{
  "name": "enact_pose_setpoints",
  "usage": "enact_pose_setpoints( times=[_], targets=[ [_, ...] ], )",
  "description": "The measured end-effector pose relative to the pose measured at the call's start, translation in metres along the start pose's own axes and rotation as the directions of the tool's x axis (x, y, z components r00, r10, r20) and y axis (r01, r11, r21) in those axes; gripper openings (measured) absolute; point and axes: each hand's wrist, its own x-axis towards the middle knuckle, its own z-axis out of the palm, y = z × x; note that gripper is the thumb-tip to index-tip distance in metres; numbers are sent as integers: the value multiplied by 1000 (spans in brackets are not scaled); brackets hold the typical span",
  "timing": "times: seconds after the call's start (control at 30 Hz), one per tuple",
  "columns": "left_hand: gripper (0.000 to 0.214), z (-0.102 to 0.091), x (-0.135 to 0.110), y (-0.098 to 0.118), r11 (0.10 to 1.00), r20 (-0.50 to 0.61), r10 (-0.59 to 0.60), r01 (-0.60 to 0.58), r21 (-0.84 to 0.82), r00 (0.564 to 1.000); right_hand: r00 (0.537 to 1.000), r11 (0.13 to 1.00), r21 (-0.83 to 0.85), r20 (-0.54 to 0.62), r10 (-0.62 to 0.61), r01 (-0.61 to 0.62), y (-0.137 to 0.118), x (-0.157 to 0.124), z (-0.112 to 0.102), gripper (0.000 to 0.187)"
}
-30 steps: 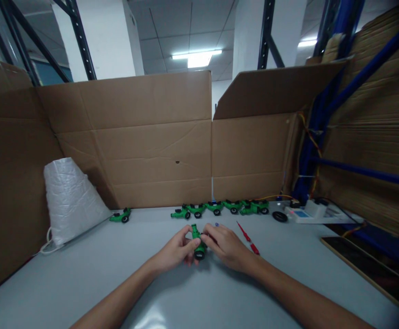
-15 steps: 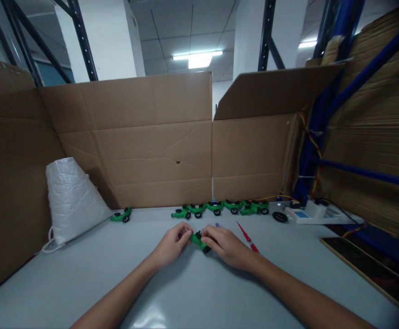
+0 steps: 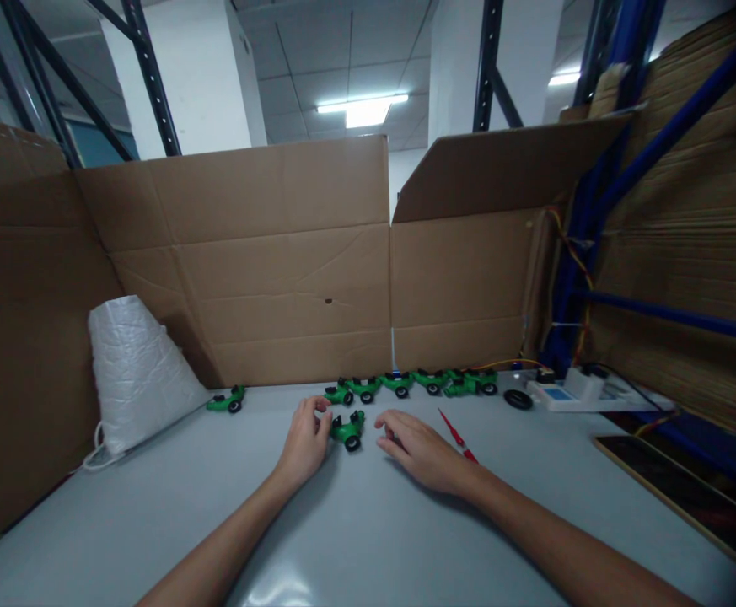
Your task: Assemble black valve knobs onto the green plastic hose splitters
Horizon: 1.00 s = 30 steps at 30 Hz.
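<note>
A small green toy tractor (image 3: 348, 432) with black wheels stands on the grey-white table between my hands. Just left of it is my left hand (image 3: 306, 438), fingers curved with a gap between thumb and fingertips; whether the thumb still touches the toy is hard to see. My right hand (image 3: 419, 451) rests to the right, apart from the toy, its fingers loosely bent and holding nothing visible. Beyond the right wrist lies a red screwdriver (image 3: 458, 436), its thin end pointing away from me.
Several similar green toys (image 3: 398, 385) line the back edge by a cardboard wall (image 3: 266, 278). Another green toy (image 3: 226, 400) sits left, near a white padded bag (image 3: 140, 371). At right are a black ring (image 3: 518, 400), a power strip (image 3: 601, 394) and a dark flat panel (image 3: 677, 489).
The toy tractor, held between both hands before, now stands on the table, turned and slightly further left. My left hand has shifted left, and the right hand's fingers have come off the toy.
</note>
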Motion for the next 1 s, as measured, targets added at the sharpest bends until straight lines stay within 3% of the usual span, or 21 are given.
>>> enact_pose_setpoints(
  times=[0.1, 0.23, 0.37, 0.57, 0.77, 1.0],
  targets=[
    [24, -2, -2, 8, 999, 14, 46, -46, 28, 999, 1000, 1000, 2, 19, -22, 22, -3, 0, -1, 17],
    [30, -7, -4, 22, 977, 194, 142, -169, 127, 971, 998, 999, -7, 53, -40, 40, -6, -1, -1, 22],
    [37, -12, -2, 27, 962, 309, 121, -188, 197, 943, 996, 999, -38, 88, -4, 7, -2, -1, 0, 23],
    [28, -17, 4, 13, 922, 265, 68, -162, 353, 962, 994, 997, -68, 102, 26, -19, 2, -1, 0, 16],
    [26, -21, 5, 8, 853, 151, -33, -51, 520, 988, 995, 994, -104, 86, 45, -36, 0, -1, -2, 11],
    [19, -31, 8, 14, 800, 159, 15, -108, 591, 987, 997, 991, -125, 67, 49, -40, 0, 0, -2, 10]
  ],
)
